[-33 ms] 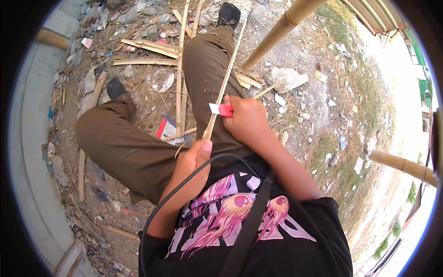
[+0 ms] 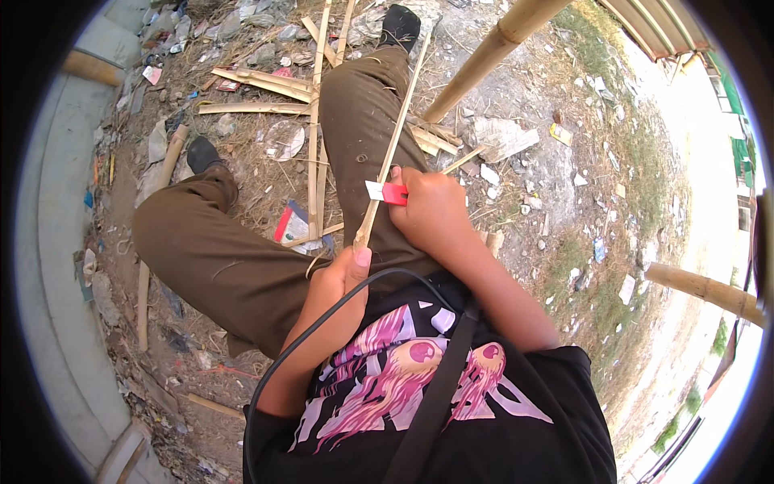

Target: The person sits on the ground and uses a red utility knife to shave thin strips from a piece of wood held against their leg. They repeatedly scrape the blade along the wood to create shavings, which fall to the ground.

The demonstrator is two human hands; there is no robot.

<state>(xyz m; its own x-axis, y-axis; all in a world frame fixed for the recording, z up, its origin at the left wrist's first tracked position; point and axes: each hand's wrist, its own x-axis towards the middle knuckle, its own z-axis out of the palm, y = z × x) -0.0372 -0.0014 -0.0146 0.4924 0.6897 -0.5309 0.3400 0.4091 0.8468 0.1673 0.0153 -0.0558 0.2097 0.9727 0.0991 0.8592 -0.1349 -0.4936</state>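
Observation:
A long, thin bamboo strip (image 2: pixel 396 139) slants over my right thigh, its far end beside my right foot. My left hand (image 2: pixel 337 292) is closed round the strip's near end, with the thumb lying along it. My right hand (image 2: pixel 433 202) grips a red utility knife (image 2: pixel 393 194) whose pale, slant-ended blade crosses the strip just ahead of my left hand. The right thumb is up against the strip beside the blade. Most of the knife's handle is hidden inside my right fist.
Split bamboo pieces (image 2: pixel 262 107) lie on the littered ground beyond my knees. A thick bamboo pole (image 2: pixel 492 48) stands right of my right leg; another pole (image 2: pixel 705 290) juts in at the right. A pale wall (image 2: pixel 60 242) runs along the left. A black cable (image 2: pixel 322 319) loops over my left wrist.
The bamboo strip's far tip sits slightly lower and nearer to me. Both hands and the knife stay in nearly the same place.

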